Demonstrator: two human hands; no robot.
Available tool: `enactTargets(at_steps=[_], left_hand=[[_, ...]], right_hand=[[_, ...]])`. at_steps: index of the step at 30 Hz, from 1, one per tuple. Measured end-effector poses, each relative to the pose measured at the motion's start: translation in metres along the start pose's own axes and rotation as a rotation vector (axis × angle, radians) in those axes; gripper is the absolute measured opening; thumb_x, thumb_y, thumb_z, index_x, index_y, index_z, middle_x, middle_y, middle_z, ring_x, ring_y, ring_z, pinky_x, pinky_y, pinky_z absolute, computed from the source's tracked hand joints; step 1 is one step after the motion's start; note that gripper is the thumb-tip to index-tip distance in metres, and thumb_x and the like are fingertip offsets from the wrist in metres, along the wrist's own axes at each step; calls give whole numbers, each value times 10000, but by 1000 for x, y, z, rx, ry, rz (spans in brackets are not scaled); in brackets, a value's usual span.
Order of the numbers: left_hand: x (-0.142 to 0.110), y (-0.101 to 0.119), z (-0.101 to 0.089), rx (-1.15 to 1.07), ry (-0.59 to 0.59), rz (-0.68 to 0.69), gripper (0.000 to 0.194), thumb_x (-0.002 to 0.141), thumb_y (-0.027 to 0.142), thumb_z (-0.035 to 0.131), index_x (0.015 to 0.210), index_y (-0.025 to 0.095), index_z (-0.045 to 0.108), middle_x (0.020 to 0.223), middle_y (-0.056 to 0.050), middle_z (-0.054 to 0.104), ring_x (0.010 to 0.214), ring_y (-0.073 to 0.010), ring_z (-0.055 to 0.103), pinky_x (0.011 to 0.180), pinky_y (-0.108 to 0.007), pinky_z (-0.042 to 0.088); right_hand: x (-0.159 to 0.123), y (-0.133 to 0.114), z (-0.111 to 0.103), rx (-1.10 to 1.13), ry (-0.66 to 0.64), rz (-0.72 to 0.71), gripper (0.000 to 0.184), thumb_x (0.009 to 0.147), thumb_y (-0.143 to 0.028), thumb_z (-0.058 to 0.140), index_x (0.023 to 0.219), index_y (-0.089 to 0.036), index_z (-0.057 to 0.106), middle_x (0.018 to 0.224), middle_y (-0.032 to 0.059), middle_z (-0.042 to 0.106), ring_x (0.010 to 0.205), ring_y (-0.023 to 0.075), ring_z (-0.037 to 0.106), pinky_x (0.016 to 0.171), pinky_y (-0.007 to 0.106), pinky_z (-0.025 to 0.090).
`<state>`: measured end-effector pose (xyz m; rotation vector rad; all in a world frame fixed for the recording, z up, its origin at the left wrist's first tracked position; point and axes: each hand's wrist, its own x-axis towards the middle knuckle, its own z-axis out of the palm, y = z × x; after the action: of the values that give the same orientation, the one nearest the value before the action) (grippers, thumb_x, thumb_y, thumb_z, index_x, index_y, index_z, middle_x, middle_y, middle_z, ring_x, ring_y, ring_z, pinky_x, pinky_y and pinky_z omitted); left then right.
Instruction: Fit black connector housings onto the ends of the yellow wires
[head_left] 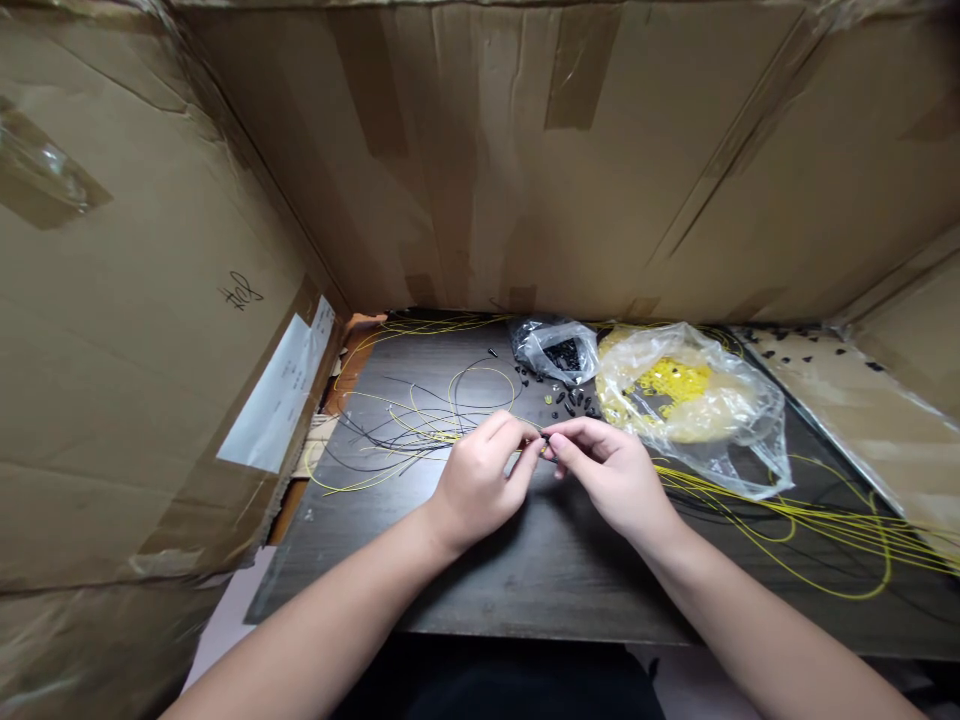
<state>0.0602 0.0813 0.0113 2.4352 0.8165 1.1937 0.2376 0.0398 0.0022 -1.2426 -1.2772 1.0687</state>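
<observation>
Black is the small part (546, 441) the left hand (481, 480) and right hand (613, 478) pinch.

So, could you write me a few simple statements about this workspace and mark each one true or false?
1. The left hand and right hand meet at a small dark piece. True.
2. The bag of yellow pieces sits left of the bag of black pieces. False: it sits to the right.
3. Yellow strands lie on the table on both sides of the hands. True.
4. The white paper lies flat on the table. False: it is on the left cardboard wall.
5. Some loose black pieces lie outside their bag. True.
</observation>
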Motion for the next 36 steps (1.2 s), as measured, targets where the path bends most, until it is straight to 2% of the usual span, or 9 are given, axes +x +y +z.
enactTargets(at_steps=[4,7,13,18,24,29,31,36], left_hand=[[2,4,-8,-43,45,73,247,843,166,619,1087,129,594,912,-84,640,839,-179,606,718,-300,521],[4,5,-12,-81,48,147,297,801,120,622,1096,111,587,917,-92,645,836,-180,601,702,-298,525],[6,5,-14,-86,20,182,126,809,61,623,923,115,618,808,-61,602,721,-133,559,636,-254,491],[7,8,-16,-110,-7,163,145,816,103,639,961,101,630,788,-58,610,704,-131,552,621,-253,480],[8,12,-15,-100,3,89,76,834,54,617,864,117,647,764,-42,608,656,-94,527,598,-218,452],[10,12,-14,-158,39,-8,94,831,52,608,780,131,602,674,-12,563,602,-94,464,563,-238,398],[11,11,-14,-179,31,-51,94,833,68,608,767,135,597,655,-5,543,581,-93,444,546,-243,379],[11,13,-14,-206,13,-73,87,836,89,608,764,137,606,650,0,529,573,-90,441,526,-238,357]], right_hand=[[-2,-1,-2,177,-58,69,250,874,-395,696,986,-173,704,779,28,693,606,114,611,591,240,505],[-3,-2,-5,306,-114,131,211,873,-353,712,1008,-193,692,755,11,684,602,100,601,582,217,492],[-5,-12,-10,381,-190,198,148,889,-314,701,948,-179,691,722,10,685,546,73,573,548,190,468],[-5,-14,-12,380,-233,210,128,892,-292,701,937,-173,697,723,9,684,539,66,573,540,180,460],[-4,-16,-14,411,-244,230,124,907,-296,682,946,-181,709,759,12,696,557,63,583,553,177,474],[-5,-19,-15,320,-226,179,204,851,-276,747,1042,-212,721,846,23,720,715,104,662,686,209,547],[-6,-21,-14,244,-194,152,221,828,-264,768,1040,-214,729,841,23,728,729,113,678,684,205,558],[-10,-23,-12,49,-73,9,124,865,-260,723,981,-222,748,804,9,745,688,107,695,634,184,562]])
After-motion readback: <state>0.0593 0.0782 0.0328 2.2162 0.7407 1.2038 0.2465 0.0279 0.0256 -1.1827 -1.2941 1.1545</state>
